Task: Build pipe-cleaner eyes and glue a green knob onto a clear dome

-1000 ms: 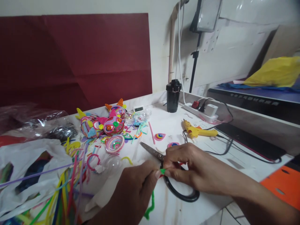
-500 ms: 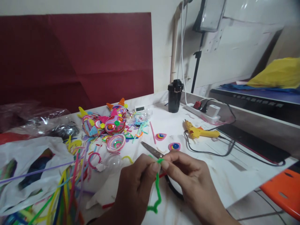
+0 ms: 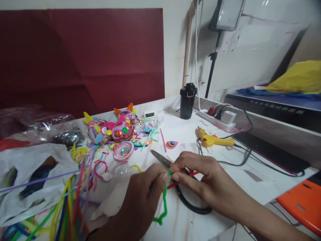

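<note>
Pinching the top end of a green pipe cleaner (image 3: 164,204) between them, the left hand (image 3: 142,197) and right hand (image 3: 198,174) meet just above the white table (image 3: 240,180). Its bent lower part hangs beside the left hand. Scissors (image 3: 175,182) and a red pipe cleaner (image 3: 183,179) lie under the right hand; a yellow glue gun (image 3: 213,140) rests well apart.

Head camera, looking forward-down, close over table (image 3: 240,187).

Left hand (image 3: 144,197) and right hand (image 3: 200,182) meet low over the tabletop's near edge, thumbs and forefingers pinched together, remaining fingers loosely curled.
</note>
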Motion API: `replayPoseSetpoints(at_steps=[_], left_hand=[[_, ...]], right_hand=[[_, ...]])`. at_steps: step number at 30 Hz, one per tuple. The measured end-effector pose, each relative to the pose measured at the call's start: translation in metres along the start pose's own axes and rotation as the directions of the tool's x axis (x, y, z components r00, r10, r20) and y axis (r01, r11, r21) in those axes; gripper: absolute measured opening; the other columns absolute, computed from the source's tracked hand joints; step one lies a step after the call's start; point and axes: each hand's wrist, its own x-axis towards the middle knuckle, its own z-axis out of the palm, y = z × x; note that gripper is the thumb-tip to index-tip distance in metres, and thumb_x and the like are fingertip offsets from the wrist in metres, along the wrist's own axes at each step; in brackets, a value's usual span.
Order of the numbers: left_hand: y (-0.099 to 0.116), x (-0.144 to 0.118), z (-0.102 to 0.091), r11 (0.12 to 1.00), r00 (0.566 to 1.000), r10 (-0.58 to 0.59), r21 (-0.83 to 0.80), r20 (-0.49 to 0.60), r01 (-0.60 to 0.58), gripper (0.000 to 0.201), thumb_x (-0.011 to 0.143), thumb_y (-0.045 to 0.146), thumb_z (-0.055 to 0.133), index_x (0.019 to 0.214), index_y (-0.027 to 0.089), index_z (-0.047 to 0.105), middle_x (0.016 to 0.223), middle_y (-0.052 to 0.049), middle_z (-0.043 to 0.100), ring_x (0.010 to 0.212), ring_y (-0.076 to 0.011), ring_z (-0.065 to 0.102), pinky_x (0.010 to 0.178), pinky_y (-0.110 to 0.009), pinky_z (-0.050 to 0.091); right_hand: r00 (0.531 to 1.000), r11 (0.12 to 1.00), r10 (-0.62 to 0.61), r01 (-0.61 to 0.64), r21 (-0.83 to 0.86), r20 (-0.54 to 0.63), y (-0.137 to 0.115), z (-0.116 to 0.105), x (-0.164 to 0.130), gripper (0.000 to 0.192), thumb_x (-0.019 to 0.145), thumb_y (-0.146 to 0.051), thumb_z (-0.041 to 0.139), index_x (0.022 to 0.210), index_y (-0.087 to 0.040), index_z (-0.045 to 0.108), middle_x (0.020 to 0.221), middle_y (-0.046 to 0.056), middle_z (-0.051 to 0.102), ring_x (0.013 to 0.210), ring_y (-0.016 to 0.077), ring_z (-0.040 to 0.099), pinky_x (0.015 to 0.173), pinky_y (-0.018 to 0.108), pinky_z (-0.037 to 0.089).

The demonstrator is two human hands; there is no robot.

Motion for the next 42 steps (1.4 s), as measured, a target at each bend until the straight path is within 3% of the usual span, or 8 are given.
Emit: replayPoseSetpoints(at_steps=[9, 18, 22, 26, 30, 36, 39, 42], left_hand=[[-0.002, 0.001, 0.001, 0.986, 0.997, 0.063, 0.154, 0.037, -0.068, 0.030, 0.095, 0.027, 0.038, 0.067, 0.019, 0.047, 0.055, 0.007, 0.040, 0.049, -0.0085, 0.038, 0.049, -0.021, 0.028], [-0.006, 0.005, -0.005, 0.971, 0.996, 0.084, 0.219, 0.040, -0.091, 0.028, 0.095, 0.027, 0.039, 0.071, 0.019, 0.052, 0.055, 0.006, 0.044, 0.049, -0.0092, 0.041, 0.049, -0.021, 0.029], [-0.009, 0.007, -0.004, 0.974, 0.997, 0.075, 0.212, 0.026, -0.079, 0.027, 0.095, 0.027, 0.040, 0.072, 0.019, 0.052, 0.054, 0.007, 0.041, 0.047, -0.0085, 0.039, 0.048, -0.021, 0.028], [-0.008, 0.009, -0.004, 0.989, 0.999, 0.046, 0.143, -0.001, -0.046, 0.029, 0.096, 0.029, 0.040, 0.072, 0.019, 0.051, 0.054, 0.008, 0.039, 0.047, -0.0084, 0.038, 0.048, -0.021, 0.027], [-0.005, 0.009, -0.002, 1.000, 0.999, -0.022, 0.016, -0.034, 0.022, 0.028, 0.096, 0.031, 0.041, 0.072, 0.020, 0.050, 0.055, 0.008, 0.040, 0.049, -0.0087, 0.039, 0.049, -0.020, 0.029], [-0.005, 0.005, 0.006, 0.977, 0.991, -0.119, -0.186, -0.064, 0.105, 0.028, 0.095, 0.034, 0.044, 0.071, 0.020, 0.048, 0.054, 0.008, 0.035, 0.048, -0.0088, 0.033, 0.046, -0.021, 0.027], [-0.006, 0.005, 0.008, 0.971, 0.989, -0.135, -0.206, -0.053, 0.121, 0.029, 0.095, 0.035, 0.044, 0.070, 0.020, 0.047, 0.055, 0.008, 0.035, 0.050, -0.0089, 0.033, 0.047, -0.021, 0.026], [-0.008, 0.007, 0.006, 0.969, 0.990, -0.133, -0.216, -0.038, 0.122, 0.028, 0.095, 0.035, 0.043, 0.072, 0.020, 0.048, 0.054, 0.008, 0.034, 0.049, -0.0087, 0.032, 0.048, -0.022, 0.026]], right_hand=[[0.976, 0.963, -0.108, 0.150, -0.226, 0.188, 0.003, -0.006, 0.009, 0.014, 0.087, -0.011, 0.055, 0.085, -0.020, 0.065, 0.078, 0.002, 0.064, 0.072, 0.0148, 0.059, 0.064, 0.026, 0.043], [0.983, 0.988, -0.019, 0.046, -0.145, 0.183, 0.009, -0.001, 0.019, 0.015, 0.083, -0.011, 0.056, 0.075, -0.020, 0.064, 0.068, -0.001, 0.063, 0.058, 0.0111, 0.054, 0.053, 0.022, 0.039], [0.979, 0.989, 0.082, -0.058, -0.133, 0.187, 0.013, 0.002, 0.019, 0.013, 0.083, -0.015, 0.057, 0.072, -0.020, 0.063, 0.065, -0.002, 0.062, 0.058, 0.0114, 0.052, 0.051, 0.022, 0.037], [0.974, 0.981, 0.196, -0.194, -0.024, 0.112, 0.016, 0.009, 0.016, 0.017, 0.085, -0.027, 0.058, 0.069, -0.020, 0.061, 0.062, -0.002, 0.059, 0.059, 0.0128, 0.050, 0.052, 0.024, 0.034], [0.956, 0.937, 0.293, -0.292, 0.193, 0.026, 0.015, 0.020, 0.013, 0.019, 0.083, -0.031, 0.058, 0.069, -0.019, 0.059, 0.061, -0.002, 0.054, 0.058, 0.0118, 0.046, 0.053, 0.025, 0.034], [0.902, 0.759, 0.422, -0.297, 0.579, -0.089, 0.011, 0.035, 0.013, 0.027, 0.067, -0.040, 0.077, 0.065, -0.016, 0.062, 0.056, -0.004, 0.052, 0.052, 0.0089, 0.041, 0.048, 0.022, 0.032], [0.873, 0.684, 0.474, -0.285, 0.671, -0.113, 0.013, 0.040, 0.012, 0.031, 0.061, -0.042, 0.082, 0.066, -0.017, 0.065, 0.058, -0.003, 0.056, 0.052, 0.0089, 0.045, 0.048, 0.022, 0.035], [0.873, 0.657, 0.483, -0.308, 0.688, -0.071, 0.019, 0.041, 0.012, 0.033, 0.061, -0.044, 0.083, 0.066, -0.017, 0.066, 0.056, -0.003, 0.055, 0.051, 0.0082, 0.044, 0.048, 0.022, 0.035]])
